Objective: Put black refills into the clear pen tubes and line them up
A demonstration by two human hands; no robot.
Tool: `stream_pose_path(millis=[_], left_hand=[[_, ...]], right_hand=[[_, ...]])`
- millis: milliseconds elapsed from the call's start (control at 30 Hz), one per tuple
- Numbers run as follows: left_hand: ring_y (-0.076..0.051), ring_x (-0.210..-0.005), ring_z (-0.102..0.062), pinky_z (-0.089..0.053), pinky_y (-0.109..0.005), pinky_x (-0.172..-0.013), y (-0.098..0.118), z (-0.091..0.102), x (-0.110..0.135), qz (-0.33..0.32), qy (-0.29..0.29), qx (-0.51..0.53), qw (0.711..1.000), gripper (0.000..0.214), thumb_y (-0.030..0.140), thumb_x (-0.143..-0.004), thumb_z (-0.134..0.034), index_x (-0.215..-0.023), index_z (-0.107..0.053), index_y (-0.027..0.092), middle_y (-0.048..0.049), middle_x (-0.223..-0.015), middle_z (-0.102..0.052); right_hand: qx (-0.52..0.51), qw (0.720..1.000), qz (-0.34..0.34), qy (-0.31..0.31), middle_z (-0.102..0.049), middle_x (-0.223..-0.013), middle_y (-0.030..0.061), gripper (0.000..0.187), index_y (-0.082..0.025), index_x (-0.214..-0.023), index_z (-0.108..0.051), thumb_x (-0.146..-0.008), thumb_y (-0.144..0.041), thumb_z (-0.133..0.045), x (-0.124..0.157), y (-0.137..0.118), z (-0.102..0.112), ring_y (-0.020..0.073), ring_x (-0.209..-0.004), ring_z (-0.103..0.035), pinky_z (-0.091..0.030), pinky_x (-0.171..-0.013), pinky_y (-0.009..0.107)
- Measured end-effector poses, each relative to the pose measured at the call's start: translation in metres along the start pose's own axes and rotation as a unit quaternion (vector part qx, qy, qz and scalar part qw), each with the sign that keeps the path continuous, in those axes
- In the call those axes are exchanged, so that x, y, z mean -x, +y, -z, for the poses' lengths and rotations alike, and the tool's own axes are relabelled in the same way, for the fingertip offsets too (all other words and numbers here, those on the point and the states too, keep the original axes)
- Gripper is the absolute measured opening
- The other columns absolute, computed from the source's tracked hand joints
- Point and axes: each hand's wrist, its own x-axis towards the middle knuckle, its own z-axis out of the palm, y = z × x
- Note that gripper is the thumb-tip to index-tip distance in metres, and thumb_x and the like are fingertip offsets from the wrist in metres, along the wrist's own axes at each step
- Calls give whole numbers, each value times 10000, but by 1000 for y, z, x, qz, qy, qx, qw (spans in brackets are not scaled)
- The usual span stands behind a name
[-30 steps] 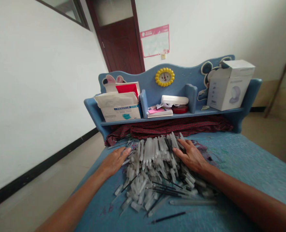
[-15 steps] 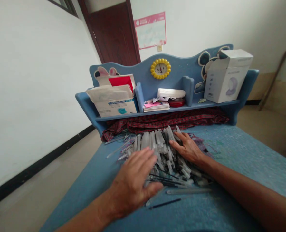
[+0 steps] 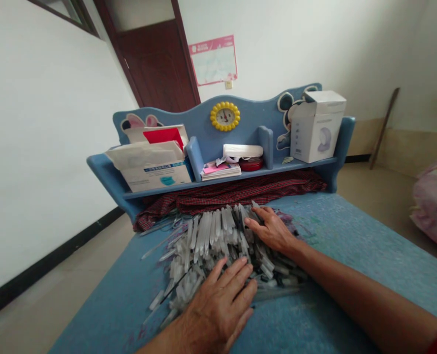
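Observation:
A heap of clear plastic pen barrels (image 3: 207, 231), mixed with thin dark refills, lies on the blue desk. My left hand (image 3: 224, 300) rests palm down over the near edge of the heap, its fingers stretched and slightly apart. On the heap's far right side lies my right hand (image 3: 272, 231), thumb and fingers spread, touching the barrels there. What lies under both palms is hidden.
Behind the heap, a red checked cloth (image 3: 233, 191) is bunched under the blue shelf (image 3: 277, 169). The shelf carries a mask box (image 3: 155, 174), a stack of papers (image 3: 221, 171), a red round tin (image 3: 251, 164) and a white box (image 3: 316, 128).
My left hand has moved down toward me and a little right, onto the near part of the heap. My right hand stays on the heap's right side. The view has shifted.

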Motion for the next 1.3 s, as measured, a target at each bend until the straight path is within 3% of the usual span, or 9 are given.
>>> stream_pose_path(millis=[133,267,467,833,1033,1167,1300], left_hand=[[-308,-1272,-394,-357,-542,-999,2,1,-1,-2,2,-19,1000,360,190,-859,-484,-1218,-508,171,-135,-1322,-512],[-304,-1274,-389,-298,-549,-1036,6,-9,-5,13,50,0,999,333,264,-858,-490,-1177,-536,179,-132,-1300,-531],[-317,-1267,-391,-315,-548,-1019,11,-30,-24,-75,79,11,994,385,327,-858,-449,-1203,-507,167,-145,-1304,-525],[-284,-1255,-408,-354,-517,-1000,27,-27,-47,-77,63,21,995,344,297,-890,-398,-1186,-506,158,-119,-1273,-554],[-278,-1277,-381,-354,-494,-1002,29,-17,-49,-67,45,24,996,346,283,-896,-419,-1216,-491,173,-109,-1315,-518],[-280,-1293,-358,-344,-501,-1006,34,-8,-53,-36,12,31,999,347,262,-909,-399,-1237,-475,180,-102,-1345,-490],[-287,-1284,-367,-339,-526,-1000,35,-4,-56,-21,-19,47,998,346,267,-931,-348,-1242,-465,174,-112,-1353,-479]], right_hand=[[0,1000,-3,-3,-558,-1154,148,545,-108,-1227,-553,-843,-485,-468,-1,-1,3,233,-1060,-530,-367,-945,335],[1,1000,-7,-5,-569,-1123,147,548,-102,-1228,-554,-847,-485,-462,-2,-2,5,233,-1039,-541,-369,-940,330],[-1,1000,-14,-6,-569,-1145,153,537,-107,-1227,-555,-859,-483,-444,-4,0,7,240,-1060,-534,-374,-938,337],[-49,998,-32,-8,-581,-1182,182,574,-86,-1201,-571,-869,-518,-388,-7,4,15,278,-1133,-507,-355,-954,383],[-106,994,-35,1,-656,-943,78,518,-160,-965,-638,-890,-544,-299,-9,4,25,221,-916,-573,-411,-815,318],[-130,990,-45,12,-556,-697,18,542,-164,-752,-581,-875,-589,-268,-9,7,29,173,-706,-499,-382,-635,264],[-145,987,-59,27,-473,-637,-7,521,-169,-683,-526,-859,-598,-289,-11,13,31,148,-641,-433,-332,-579,250]])
